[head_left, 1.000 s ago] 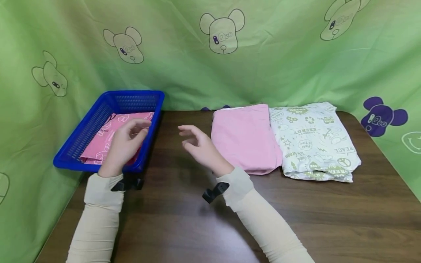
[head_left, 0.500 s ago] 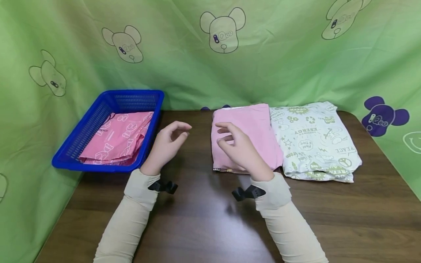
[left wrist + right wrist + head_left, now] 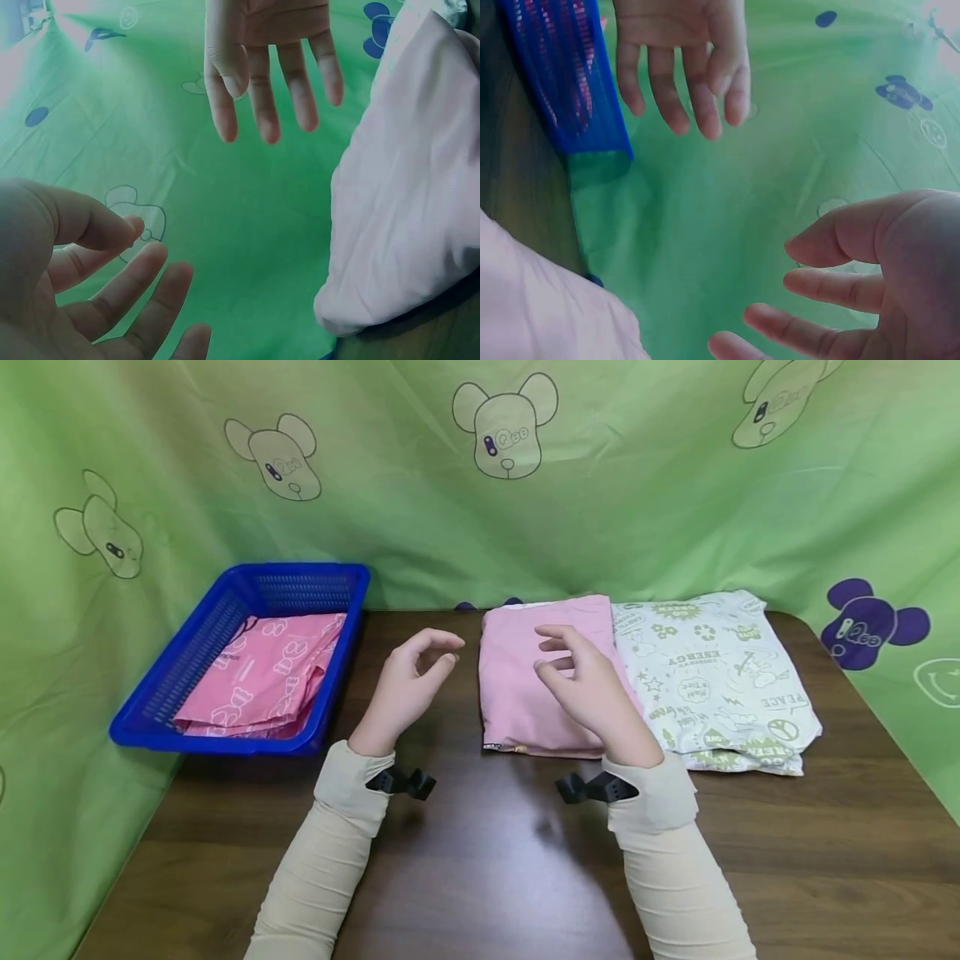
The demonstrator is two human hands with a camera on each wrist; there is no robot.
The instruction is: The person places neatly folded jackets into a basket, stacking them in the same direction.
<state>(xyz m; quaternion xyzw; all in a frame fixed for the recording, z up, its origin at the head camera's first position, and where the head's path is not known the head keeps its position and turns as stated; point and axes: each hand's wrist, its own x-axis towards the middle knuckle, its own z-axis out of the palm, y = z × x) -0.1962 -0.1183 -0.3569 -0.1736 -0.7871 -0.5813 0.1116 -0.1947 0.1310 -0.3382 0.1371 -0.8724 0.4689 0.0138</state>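
Note:
My left hand (image 3: 408, 685) hovers over the table between the basket and the pink bag, fingers loosely bent, holding nothing. The right hand (image 3: 588, 689), likewise holding nothing, is in front of and above a folded pale pink bag (image 3: 517, 693) and hides part of it. In the left wrist view the left fingers (image 3: 161, 300) are spread with a gap to the thumb; the right wrist view shows the same for the right fingers (image 3: 817, 289). To the right lies a white bag with green print (image 3: 712, 677), its left edge meeting the pink one.
A blue plastic basket (image 3: 168, 664) stands at the table's left back, with a folded dark pink printed bag (image 3: 262, 668) inside. The brown wooden table (image 3: 465, 860) ends at a green curtain (image 3: 405, 518) with bear prints behind and at both sides.
Both hands have moved to the right, the left one from over the basket to beside it, the right one to over the pale pink bag. The bags have stayed in place.

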